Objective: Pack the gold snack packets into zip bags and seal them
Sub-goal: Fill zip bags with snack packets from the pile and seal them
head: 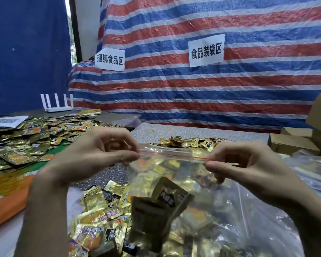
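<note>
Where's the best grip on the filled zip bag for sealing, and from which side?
Grip the zip bag at both ends of its red zip strip, one from each side, where the left hand and right hand pinch it. The strip runs level and taut on top, gold packets below.

One filled zip bag (174, 165), two paper signs (109, 59), one white router (57, 108), gold packets (26, 143) too many to count
</note>
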Available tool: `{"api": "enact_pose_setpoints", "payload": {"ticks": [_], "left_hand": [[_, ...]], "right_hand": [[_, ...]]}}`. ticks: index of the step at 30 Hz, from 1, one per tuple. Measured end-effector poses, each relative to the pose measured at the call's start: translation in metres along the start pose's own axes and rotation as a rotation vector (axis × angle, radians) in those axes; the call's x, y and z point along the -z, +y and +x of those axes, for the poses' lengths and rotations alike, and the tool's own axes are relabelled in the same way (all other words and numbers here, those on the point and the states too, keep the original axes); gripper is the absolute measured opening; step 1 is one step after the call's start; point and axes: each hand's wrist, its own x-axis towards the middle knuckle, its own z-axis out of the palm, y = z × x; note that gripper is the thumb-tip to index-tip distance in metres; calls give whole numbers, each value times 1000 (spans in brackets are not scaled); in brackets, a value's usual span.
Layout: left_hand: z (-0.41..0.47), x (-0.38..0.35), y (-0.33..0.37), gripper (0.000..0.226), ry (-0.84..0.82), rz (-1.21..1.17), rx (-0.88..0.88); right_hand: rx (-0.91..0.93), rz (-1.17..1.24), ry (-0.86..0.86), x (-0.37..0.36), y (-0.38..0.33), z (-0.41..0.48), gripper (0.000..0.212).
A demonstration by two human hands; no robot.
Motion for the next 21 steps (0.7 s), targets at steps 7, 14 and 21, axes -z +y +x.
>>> {"api": "enact_pose_setpoints", "payload": {"ticks": [7,14,21], "left_hand": [[2,3,-11,29,-92,74,119],[5,4,-19,19,3,35,259],[7,-1,-21,8,-68,81,316]], "right_hand": [[-194,-244,-98,-9,18,7,22],[-122,-261,-37,-11,14,7,25],[-107,-243,-40,-11,13,7,28]]}}
